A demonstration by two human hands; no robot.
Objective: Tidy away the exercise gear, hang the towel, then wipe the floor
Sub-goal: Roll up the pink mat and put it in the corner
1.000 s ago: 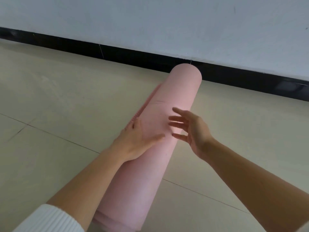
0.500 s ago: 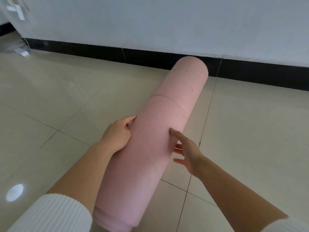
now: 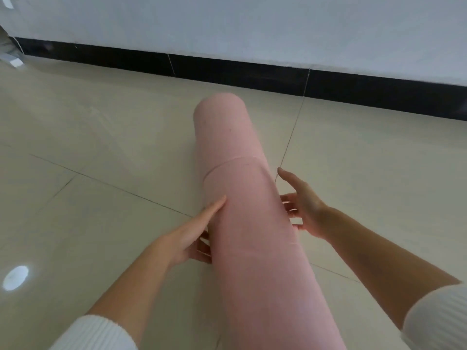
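Flanking mat roll (image 3: 242, 198): L hand (image 3: 184, 239), R hand (image 3: 304, 205); skirting (image 3: 227, 69) beyond.

There is one pink rolled mat (image 3: 252, 223). There are two hands, one left hand (image 3: 187, 238) and one right hand (image 3: 303, 210), with the mat between them. There are two white sleeves, a left sleeve (image 3: 96, 334) and a right sleeve (image 3: 439, 317), one behind each hand. One bright spot (image 3: 15, 277) shines on the floor (image 3: 101, 147), far to the left of the left hand. One black strip (image 3: 227, 69) runs under the wall (image 3: 252, 26), past both hands.

Soft, even daylight; my view is slightly blurred. One round glare spot on the floor (image 3: 15, 277); baseboard (image 3: 227, 69) bows at edges.
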